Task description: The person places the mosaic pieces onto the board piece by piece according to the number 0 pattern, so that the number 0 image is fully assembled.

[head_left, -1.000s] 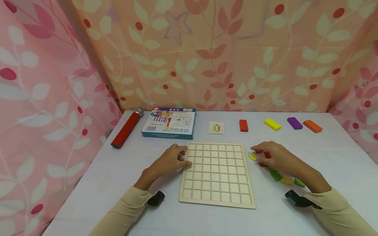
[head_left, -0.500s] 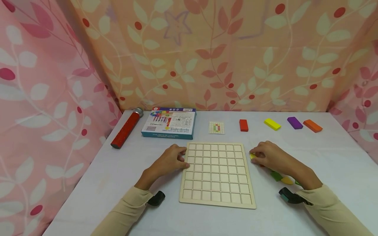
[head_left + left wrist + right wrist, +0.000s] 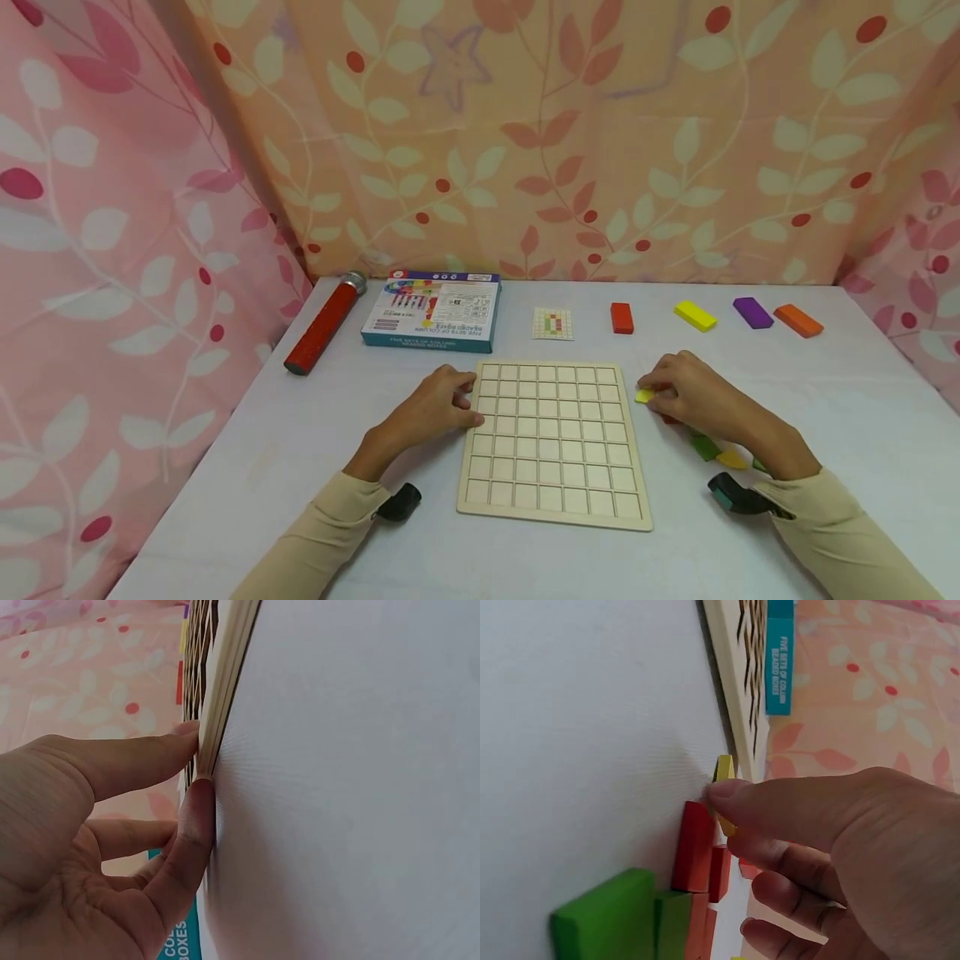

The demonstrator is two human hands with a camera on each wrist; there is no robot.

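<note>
A pale wooden grid board [image 3: 555, 442] lies flat on the table. My left hand [image 3: 431, 411] holds its left edge; in the left wrist view the thumb [image 3: 161, 759] lies on the top face and a finger touches the edge. Just off the board's right side, my right hand [image 3: 693, 398] pinches a small yellow curved piece [image 3: 725, 771] between thumb and finger, low over the table. Below that hand lie red blocks [image 3: 694, 847], green blocks [image 3: 611, 911] and a yellow-orange piece [image 3: 732, 459], partly hidden by the hand and wrist.
Behind the board are a boxed set [image 3: 431, 312], a red microphone-shaped stick [image 3: 324, 327] and a small pattern card [image 3: 552, 323]. Rightward along the back lie a red block [image 3: 622, 317], a yellow one [image 3: 695, 316], a purple one [image 3: 752, 312] and an orange one [image 3: 798, 320].
My right hand has closed its thumb and finger on the yellow piece, which lay loose on the table a second ago. The left hand and the board have stayed in place.
</note>
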